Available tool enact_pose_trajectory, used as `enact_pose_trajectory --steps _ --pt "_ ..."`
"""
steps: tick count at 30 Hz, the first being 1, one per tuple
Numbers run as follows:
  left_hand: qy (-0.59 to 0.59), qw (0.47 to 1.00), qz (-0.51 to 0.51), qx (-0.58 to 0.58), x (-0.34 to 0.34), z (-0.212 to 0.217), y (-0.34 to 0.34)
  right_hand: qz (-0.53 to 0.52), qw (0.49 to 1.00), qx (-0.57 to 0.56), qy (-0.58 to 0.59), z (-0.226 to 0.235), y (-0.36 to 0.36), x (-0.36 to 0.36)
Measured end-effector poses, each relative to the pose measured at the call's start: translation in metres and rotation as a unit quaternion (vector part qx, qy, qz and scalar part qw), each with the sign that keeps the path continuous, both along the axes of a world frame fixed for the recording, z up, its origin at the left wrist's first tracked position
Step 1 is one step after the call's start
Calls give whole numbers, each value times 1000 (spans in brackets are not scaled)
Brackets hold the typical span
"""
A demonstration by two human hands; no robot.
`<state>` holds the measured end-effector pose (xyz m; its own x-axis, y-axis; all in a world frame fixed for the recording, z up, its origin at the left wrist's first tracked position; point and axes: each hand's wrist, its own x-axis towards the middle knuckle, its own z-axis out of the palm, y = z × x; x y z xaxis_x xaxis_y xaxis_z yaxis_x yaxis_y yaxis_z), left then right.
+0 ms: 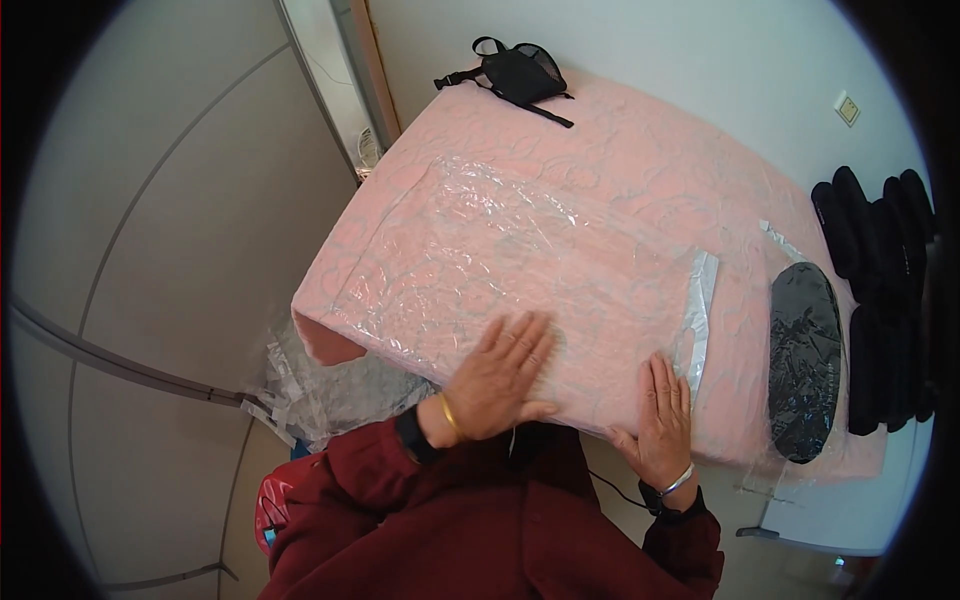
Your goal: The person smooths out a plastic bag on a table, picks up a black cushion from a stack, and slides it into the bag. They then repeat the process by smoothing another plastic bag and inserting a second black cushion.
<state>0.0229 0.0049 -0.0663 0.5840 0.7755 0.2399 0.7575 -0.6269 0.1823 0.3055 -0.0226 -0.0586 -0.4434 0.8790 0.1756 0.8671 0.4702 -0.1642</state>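
Your left hand (500, 385) lies flat, fingers spread, no grip, pressing the near edge of the clear plastic bag (520, 270). Right hand (662, 420) also open, palm down on the bag's near right corner. Bag holds folded pink bedding, lying on the pink bed (640, 150). Black oval pad (805, 360) at right. Black pouch (520, 72) at far edge.

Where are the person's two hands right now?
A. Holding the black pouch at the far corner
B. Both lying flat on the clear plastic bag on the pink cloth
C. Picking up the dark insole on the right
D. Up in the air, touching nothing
B: the left hand and the right hand both lie flat, fingers spread, on the clear plastic bag over the pink cloth, away from the black pouch and the dark insole.
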Motion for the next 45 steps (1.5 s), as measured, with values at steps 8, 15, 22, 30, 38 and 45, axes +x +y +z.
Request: enact_pose_trajectory --steps 8,15,22,30,38,45 --pt "52 988 147 -1 -135 1 22 1 1000 28 -3 -1 3 18" --pt "47 985 163 35 -150 -4 -36 51 999 -2 -18 1 -38 29" --pt "-15 991 120 57 -89 52 -43 67 997 23 30 57 -22 32" --pt "-28 997 -77 -18 52 3 -15 108 992 -51 -42 18 38 0" --pt "67 994 55 -67 -68 10 5 131 987 -59 -68 14 29 37" --pt "80 979 180 -49 -139 6 15 129 990 -37 -36 3 32 52"
